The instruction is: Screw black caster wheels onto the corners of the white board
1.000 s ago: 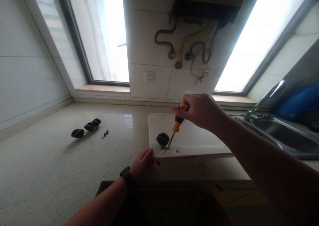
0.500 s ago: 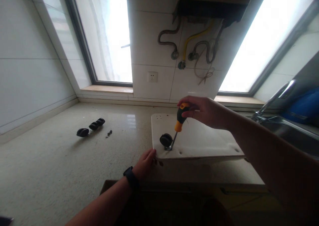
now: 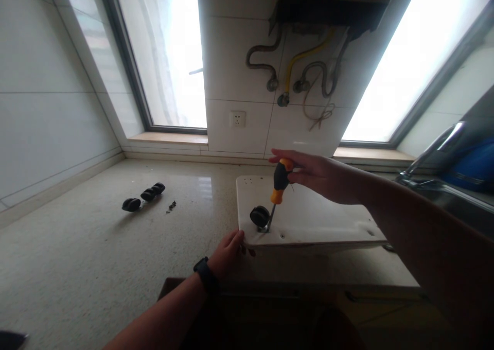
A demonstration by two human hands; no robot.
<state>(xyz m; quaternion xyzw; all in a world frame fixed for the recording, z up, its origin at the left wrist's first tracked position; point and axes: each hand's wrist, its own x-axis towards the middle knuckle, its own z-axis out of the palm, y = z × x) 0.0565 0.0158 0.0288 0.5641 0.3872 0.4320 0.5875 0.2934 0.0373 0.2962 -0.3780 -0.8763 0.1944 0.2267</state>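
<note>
Fingers (image 3: 278,153) on the right hand (image 3: 314,172) are kinda loose round the screwdriver (image 3: 281,181), straighter than a second ago, so probably regripping, caster (image 3: 260,216) just below them, left hand (image 3: 229,248) pinching the white panel's (image 3: 318,213) edge.

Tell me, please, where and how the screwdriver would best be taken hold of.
I would grip the screwdriver by its thick orange-and-black handle, coming from above right: it stands steeply, its top leaning right, with the thin shaft beside the black caster. The right hand is at that end.
</note>
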